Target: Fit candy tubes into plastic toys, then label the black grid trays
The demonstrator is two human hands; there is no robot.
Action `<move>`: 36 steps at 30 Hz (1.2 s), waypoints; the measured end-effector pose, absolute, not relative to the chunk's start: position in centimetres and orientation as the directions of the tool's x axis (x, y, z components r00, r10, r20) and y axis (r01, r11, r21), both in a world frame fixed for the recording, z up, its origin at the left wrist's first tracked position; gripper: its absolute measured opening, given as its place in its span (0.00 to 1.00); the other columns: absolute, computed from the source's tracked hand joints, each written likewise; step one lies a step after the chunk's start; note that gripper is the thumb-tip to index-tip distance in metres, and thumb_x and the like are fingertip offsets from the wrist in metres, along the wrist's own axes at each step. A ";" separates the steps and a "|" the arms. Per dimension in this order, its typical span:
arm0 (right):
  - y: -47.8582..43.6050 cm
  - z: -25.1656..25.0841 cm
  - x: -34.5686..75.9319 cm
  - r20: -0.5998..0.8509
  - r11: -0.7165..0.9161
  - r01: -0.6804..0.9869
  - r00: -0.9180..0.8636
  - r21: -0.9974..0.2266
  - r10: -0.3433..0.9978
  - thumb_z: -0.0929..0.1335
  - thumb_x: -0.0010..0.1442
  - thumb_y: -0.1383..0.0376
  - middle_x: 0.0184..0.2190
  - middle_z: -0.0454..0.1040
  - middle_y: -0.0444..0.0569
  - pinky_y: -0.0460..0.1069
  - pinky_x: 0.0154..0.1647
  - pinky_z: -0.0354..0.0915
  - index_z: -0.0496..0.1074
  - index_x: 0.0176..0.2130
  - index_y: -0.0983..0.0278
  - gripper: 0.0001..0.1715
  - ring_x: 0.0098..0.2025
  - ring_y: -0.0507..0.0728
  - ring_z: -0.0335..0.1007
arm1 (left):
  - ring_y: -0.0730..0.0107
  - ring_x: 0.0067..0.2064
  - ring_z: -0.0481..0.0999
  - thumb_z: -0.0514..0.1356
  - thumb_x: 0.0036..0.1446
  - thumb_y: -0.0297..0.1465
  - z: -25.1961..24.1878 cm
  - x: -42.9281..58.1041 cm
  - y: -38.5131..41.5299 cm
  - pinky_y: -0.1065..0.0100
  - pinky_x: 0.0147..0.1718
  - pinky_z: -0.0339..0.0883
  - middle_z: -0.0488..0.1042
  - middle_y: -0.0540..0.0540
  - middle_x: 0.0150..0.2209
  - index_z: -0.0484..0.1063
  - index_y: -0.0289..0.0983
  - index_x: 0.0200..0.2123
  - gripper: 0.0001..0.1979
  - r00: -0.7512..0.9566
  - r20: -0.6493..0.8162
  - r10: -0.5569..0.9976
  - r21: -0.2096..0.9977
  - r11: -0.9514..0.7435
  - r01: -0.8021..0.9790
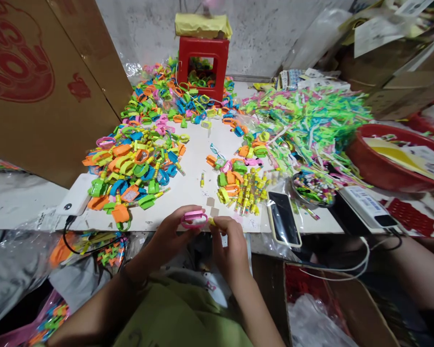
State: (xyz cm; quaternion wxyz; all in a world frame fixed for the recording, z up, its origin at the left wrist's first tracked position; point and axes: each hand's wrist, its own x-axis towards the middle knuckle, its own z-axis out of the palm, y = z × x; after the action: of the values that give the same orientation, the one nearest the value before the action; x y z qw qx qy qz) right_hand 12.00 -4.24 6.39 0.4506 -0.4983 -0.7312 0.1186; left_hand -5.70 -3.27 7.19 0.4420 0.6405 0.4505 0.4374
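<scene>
olive-green shirt (191,313) sits nearest, at six o'clock. just beyond it, the left hand (175,231) grips a pink watch-shaped band (194,213) by the near edge of the white surface (190,193), and the right hand (231,243) pinches a small yellow piece (211,221) just beside it. from the pink band, a mixed-colour pile of bands (132,164) lies between ten and eleven o'clock, yellow tubes (251,193) at two, a phone (284,219) at three, a red stool (204,45) at twelve.
</scene>
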 end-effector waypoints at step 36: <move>2.3 2.7 17.8 0.270 0.086 0.984 -0.041 -0.158 0.962 0.64 0.62 0.66 0.47 0.70 0.56 0.58 0.45 0.52 0.73 0.49 0.59 0.16 0.46 0.66 0.62 | 0.59 0.58 0.65 0.54 0.64 0.30 5.1 -2.6 8.2 0.55 0.59 0.57 0.70 0.42 0.55 0.70 0.41 0.54 0.16 0.502 0.312 0.806 0.528 -0.587 0.614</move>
State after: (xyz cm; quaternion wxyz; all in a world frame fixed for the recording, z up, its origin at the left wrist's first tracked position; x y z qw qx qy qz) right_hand 17.83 2.30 2.67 0.1546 -0.6751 -0.7205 -0.0350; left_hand -2.64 8.23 5.14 0.1774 0.8484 0.4186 0.2712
